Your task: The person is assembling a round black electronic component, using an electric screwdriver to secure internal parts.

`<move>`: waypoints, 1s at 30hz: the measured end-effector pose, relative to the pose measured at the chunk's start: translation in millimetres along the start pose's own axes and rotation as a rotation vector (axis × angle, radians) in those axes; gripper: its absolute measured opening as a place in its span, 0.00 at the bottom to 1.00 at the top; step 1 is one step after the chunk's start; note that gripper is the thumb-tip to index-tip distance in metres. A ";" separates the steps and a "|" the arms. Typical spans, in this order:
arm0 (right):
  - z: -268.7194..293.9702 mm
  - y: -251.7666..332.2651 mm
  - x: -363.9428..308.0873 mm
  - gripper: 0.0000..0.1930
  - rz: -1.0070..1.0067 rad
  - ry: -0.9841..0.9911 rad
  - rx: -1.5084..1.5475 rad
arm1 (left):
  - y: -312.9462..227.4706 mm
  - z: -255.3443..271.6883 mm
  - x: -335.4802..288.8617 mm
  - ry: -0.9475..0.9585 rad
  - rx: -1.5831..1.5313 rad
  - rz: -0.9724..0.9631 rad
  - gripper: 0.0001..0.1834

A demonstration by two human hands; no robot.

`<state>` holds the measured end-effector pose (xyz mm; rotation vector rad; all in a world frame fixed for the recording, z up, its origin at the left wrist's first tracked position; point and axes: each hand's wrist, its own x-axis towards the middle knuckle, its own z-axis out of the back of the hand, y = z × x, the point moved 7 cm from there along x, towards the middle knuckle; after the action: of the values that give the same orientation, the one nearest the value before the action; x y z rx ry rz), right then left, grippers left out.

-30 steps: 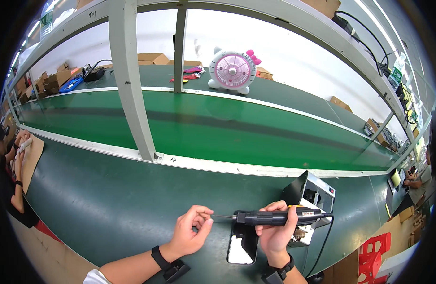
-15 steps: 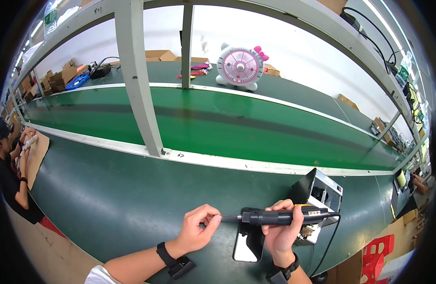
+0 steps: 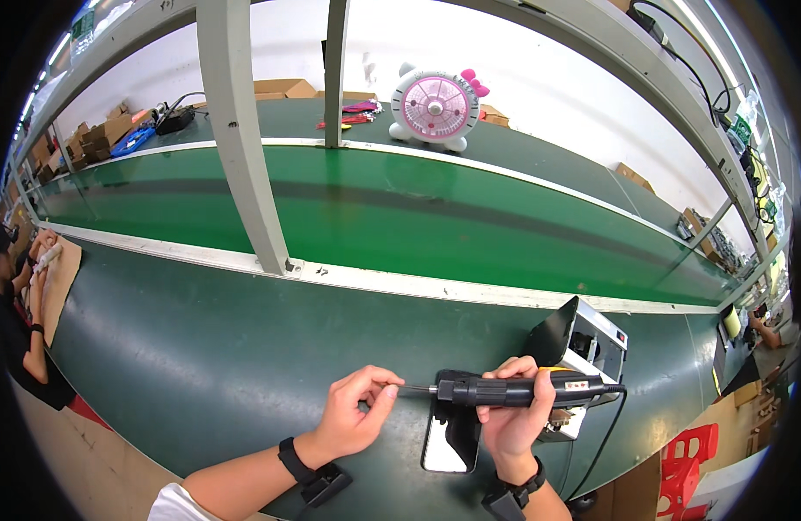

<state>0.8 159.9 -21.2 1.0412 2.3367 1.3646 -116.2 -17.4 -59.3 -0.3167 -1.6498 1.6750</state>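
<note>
My right hand (image 3: 515, 424) is wrapped round the black body of an electric screwdriver (image 3: 496, 391), which lies level above the bench with its bit pointing left. A cable runs from its right end down toward the bench edge. My left hand (image 3: 357, 408) pinches the tip of the thin screwdriver bit (image 3: 415, 387) between thumb and forefinger. Whether a screw sits at that tip is too small to tell. Beneath the tool a smartphone (image 3: 450, 445) with a dark, shiny face lies on the bench, partly covered by the screwdriver.
Right of my hands stands a boxy silver and black machine (image 3: 583, 347). Beyond the grey frame post (image 3: 235, 139) runs a green conveyor belt (image 3: 435, 226). A white and pink cat-shaped fan (image 3: 434, 108) stands on the far bench. Another person (image 3: 23, 321) works at far left; red plastic stools (image 3: 685, 469) stand lower right.
The view has shifted a little, so the whole scene sits slightly higher and further left. Both hands keep the same hold on the screwdriver and its bit.
</note>
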 end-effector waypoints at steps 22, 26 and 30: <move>-2.6 -3.0 -2.5 0.25 0.015 0.085 0.004 | 0.0 -2.8 -0.7 0.061 -0.006 0.057 0.09; -2.5 -0.6 2.6 0.26 0.027 0.064 -0.015 | 3.2 -6.2 1.4 0.066 -0.043 0.115 0.09; 1.6 -0.9 1.1 0.28 -0.023 0.009 -0.068 | 0.4 -8.0 1.0 0.075 -0.052 0.073 0.08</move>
<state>0.4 161.5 -22.7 0.9877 2.2837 1.4329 -111.9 -10.7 -60.4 -0.4647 -1.6452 1.6548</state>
